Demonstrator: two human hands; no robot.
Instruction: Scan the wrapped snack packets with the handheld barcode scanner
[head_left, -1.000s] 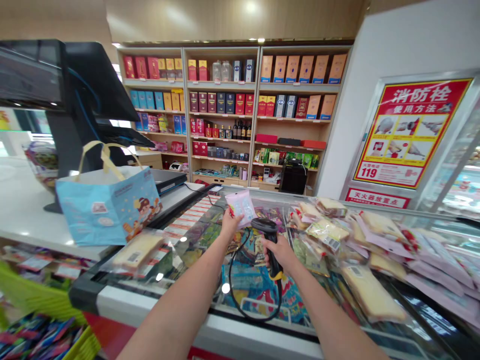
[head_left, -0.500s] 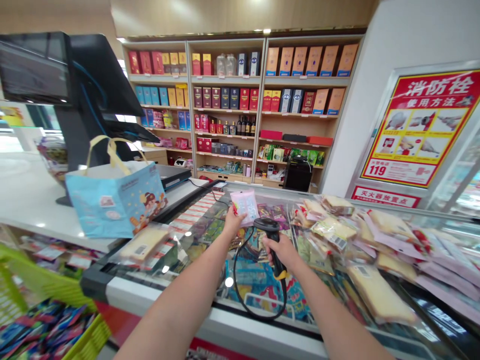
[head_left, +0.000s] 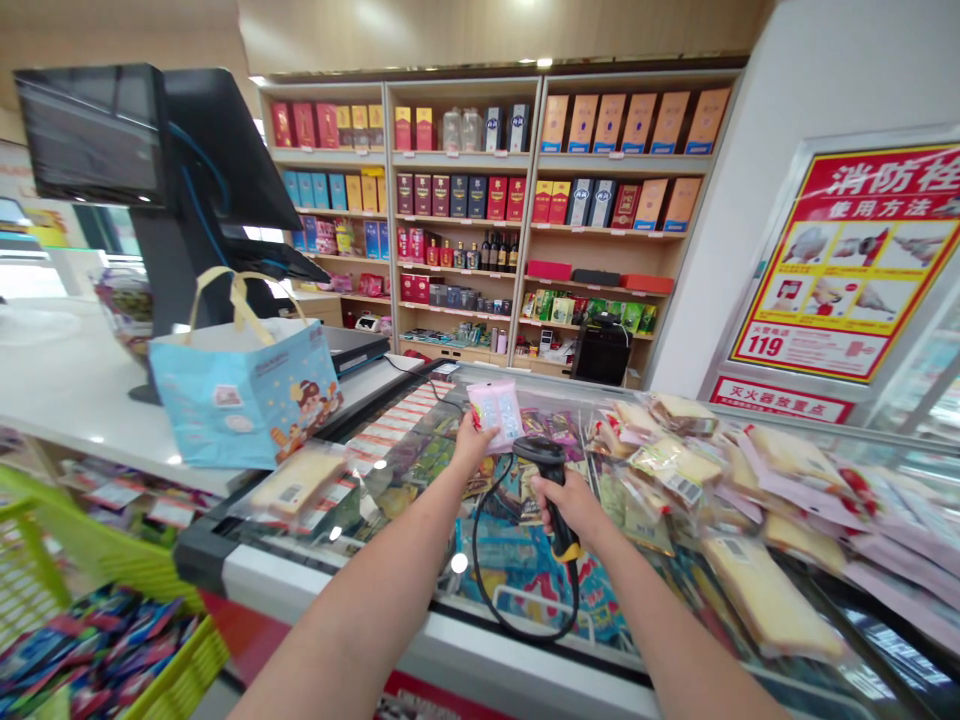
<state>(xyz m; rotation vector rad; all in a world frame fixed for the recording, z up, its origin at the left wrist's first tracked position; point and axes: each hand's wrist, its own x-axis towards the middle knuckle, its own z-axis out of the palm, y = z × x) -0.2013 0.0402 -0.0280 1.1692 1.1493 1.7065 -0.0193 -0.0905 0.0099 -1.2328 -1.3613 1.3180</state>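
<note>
My left hand (head_left: 474, 447) is raised and shut on a small pink-and-white plastic packet (head_left: 495, 414). My right hand (head_left: 574, 505) grips the handle of a black corded handheld barcode scanner (head_left: 541, 478), whose head points toward the packet, a short gap from it. The scanner's black coiled cable (head_left: 487, 590) loops down over the glass top of a display freezer (head_left: 420, 480). Bagged sliced-bread-like packs (head_left: 772, 600) lie in a heap on the glass to the right, and a single pack (head_left: 296, 485) lies to the left.
A blue paper gift bag (head_left: 247, 395) stands on a white counter (head_left: 67, 400) beneath a black POS terminal (head_left: 97, 130). A yellow-green basket (head_left: 97, 560) is at lower left. Shelves of boxed goods (head_left: 465, 200) stand behind, and a red fire-hydrant instruction poster (head_left: 847, 260) hangs right.
The whole scene has shifted slightly right and up in view as my head turned. Both hands keep the same hold, with the packet and scanner still close together.
</note>
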